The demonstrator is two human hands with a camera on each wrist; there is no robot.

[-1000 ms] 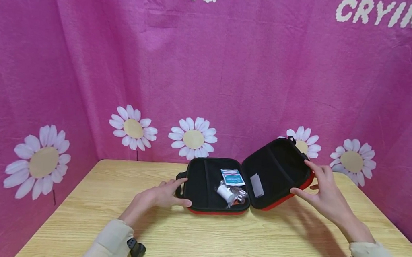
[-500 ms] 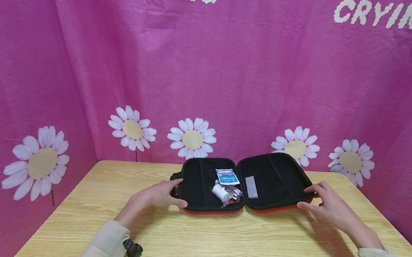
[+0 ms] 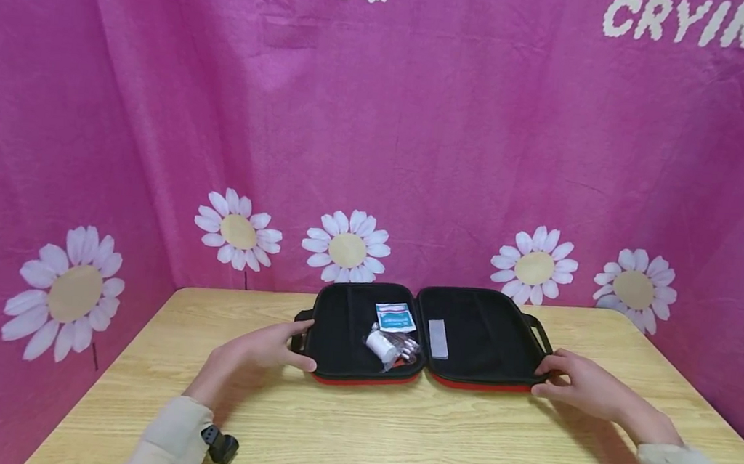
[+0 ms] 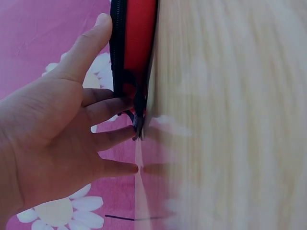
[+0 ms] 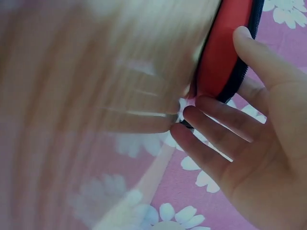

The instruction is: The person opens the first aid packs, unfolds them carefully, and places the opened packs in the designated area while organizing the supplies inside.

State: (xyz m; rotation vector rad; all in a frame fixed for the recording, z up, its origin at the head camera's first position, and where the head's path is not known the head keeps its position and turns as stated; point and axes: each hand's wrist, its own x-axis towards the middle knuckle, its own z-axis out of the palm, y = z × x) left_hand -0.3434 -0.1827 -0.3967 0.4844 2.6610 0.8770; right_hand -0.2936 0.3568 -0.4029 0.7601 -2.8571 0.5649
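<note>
A zippered case (image 3: 481,342) with a red shell and black lining lies spread flat on the table, both halves side by side. In its left half are a teal-and-white packet (image 3: 395,317) and a clear plastic bag (image 3: 410,347) with a white roll (image 3: 381,346) and small items I cannot make out. A pale grey rectangle (image 3: 438,339) shows in the right half. My left hand (image 4: 57,129) touches the case's left edge by the handle, thumb and fingers fairly straight. At the near right corner, my right hand (image 5: 259,134) grips the shell between thumb and fingers.
The wooden table (image 3: 382,437) stretches in front of the case. Behind and on both sides hangs a pink cloth (image 3: 419,134) with daisies. A black handle (image 3: 537,332) sticks out from the right half. A small black device (image 3: 220,444) sits at the left wrist.
The right half of the case has swung down from a raised tilt to flat on the table, my right hand lowering with it. The case and my left hand have shifted slightly left.
</note>
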